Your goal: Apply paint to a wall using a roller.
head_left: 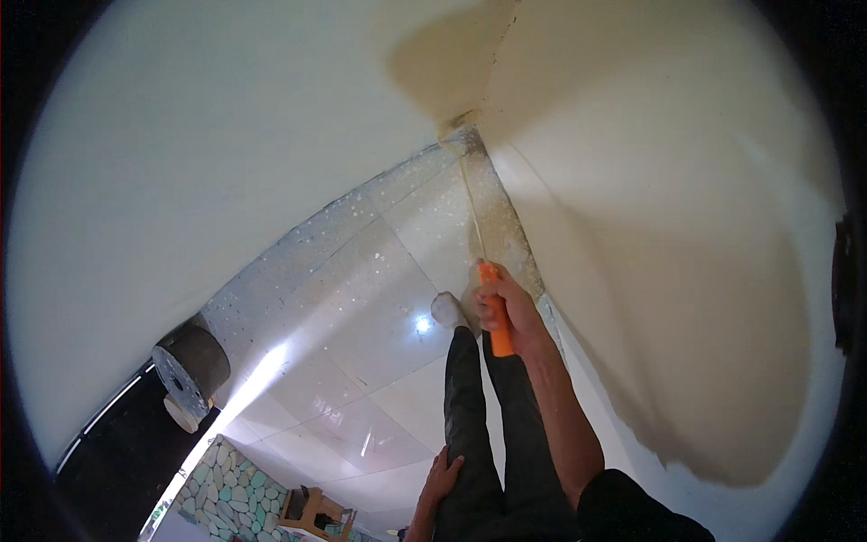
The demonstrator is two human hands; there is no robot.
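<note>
My right hand (508, 307) is closed round the orange handle (496, 336) of a paint roller. Its thin rod runs up to the roller head (454, 126), at the floor corner where two cream walls meet. My left hand (442, 474) rests on my left thigh with nothing visible in it, fingers lying along the dark trousers. Below the roller handle show my legs (467, 406) and a pale covered foot (449, 310) on paint-spattered floor tiles (343, 307).
Cream walls (181, 163) rise on both sides. A grey bucket (190, 366) with a pale container behind it stands at the left wall, by a dark opening (117, 447). A stone-patterned surface (221, 492) and a cardboard box (312, 513) are at the lower left.
</note>
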